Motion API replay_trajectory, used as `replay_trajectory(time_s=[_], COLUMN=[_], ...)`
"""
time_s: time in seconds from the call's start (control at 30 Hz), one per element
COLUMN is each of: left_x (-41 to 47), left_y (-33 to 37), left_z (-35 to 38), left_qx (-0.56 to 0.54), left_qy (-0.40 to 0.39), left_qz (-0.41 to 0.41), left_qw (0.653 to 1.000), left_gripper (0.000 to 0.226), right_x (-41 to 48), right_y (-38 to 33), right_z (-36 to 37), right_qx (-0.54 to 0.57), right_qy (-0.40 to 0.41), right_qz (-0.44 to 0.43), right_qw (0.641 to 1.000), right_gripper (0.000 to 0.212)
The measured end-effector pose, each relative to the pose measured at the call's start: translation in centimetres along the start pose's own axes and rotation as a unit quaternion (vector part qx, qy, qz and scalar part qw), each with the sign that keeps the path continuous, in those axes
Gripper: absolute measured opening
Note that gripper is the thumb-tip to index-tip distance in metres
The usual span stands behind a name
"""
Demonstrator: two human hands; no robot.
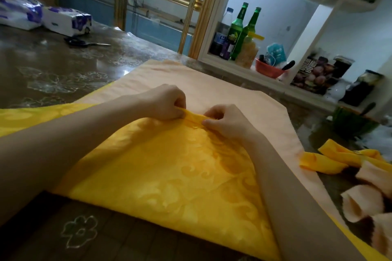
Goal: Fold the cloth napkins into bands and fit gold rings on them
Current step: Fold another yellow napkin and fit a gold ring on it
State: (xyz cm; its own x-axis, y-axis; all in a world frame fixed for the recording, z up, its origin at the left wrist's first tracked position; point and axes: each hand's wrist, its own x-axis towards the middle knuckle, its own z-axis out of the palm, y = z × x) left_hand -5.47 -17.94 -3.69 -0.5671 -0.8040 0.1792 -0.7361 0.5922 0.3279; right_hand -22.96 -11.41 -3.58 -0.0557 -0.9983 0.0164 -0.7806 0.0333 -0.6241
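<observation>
The yellow napkin (169,176), a soft damask with woven scrolls, lies flat on a peach cloth (212,82) on the table (53,65). The left hand (167,101) and the right hand (227,122) both pinch its far tip into a narrow first fold. The banding looks barely begun, and next that fold wants rolling evenly nearer.

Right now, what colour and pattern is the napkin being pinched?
The napkin is yellow with woven swirls; head view.
</observation>
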Motion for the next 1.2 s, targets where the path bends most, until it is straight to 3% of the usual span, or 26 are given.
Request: replay_trajectory(time_s=[0.17,0.33,0.43,0.53,0.6,0.63,0.8,0.93,1.03,1.2], left_x=[-0.2,-0.5,-0.7,-1.1,-1.0,-0.9,-0.5,-0.7,-0.8,-1.1], left_y=[0.3,1.9,2.7,3.5,3.7,3.6,1.7,1.3,1.2,1.5], left_z=[0.4,0.1,0.0,-0.2,-0.3,-0.3,-0.2,0.2,0.2,-0.8], left_qx=[0.0,-0.069,-0.012,0.026,-0.007,-0.041,-0.212,-0.204,-0.174,-0.083], left_qy=[0.036,0.009,0.008,-0.015,-0.069,-0.101,-0.138,-0.092,-0.074,-0.088], left_qz=[0.004,0.005,0.021,0.024,-0.005,-0.026,-0.087,-0.088,-0.078,-0.048], left_qw=[0.999,0.998,1.0,0.999,0.998,0.994,0.964,0.971,0.979,0.991], left_gripper=[0.018,0.015,0.009,0.01,0.013,0.011,0.014,0.005,0.022,0.024], right_x=[0.7,0.3,0.2,-0.2,-0.5,-0.4,0.8,0.4,-0.5,-1.3], right_y=[-0.1,-1.1,-1.8,-2.8,-3.3,-3.2,-1.6,-1.3,-1.2,-0.8], right_z=[1.5,1.2,1.3,0.9,0.2,0.0,2.1,1.9,0.3,-0.5], right_qx=[-0.127,-0.212,-0.243,-0.186,-0.079,-0.05,-0.154,-0.106,-0.05,-0.046], right_qy=[0.089,0.121,0.099,-0.031,-0.131,-0.139,0.037,-0.032,-0.084,-0.048], right_qz=[-0.061,-0.104,-0.118,-0.057,0.023,0.045,0.001,0.033,0.051,0.048], right_qw=[0.986,0.964,0.958,0.98,0.988,0.988,0.987,0.993,0.994,0.997], right_gripper=[0.008,0.021,0.028,0.018,0.012,0.009,0.023,0.017,0.01,0.008])
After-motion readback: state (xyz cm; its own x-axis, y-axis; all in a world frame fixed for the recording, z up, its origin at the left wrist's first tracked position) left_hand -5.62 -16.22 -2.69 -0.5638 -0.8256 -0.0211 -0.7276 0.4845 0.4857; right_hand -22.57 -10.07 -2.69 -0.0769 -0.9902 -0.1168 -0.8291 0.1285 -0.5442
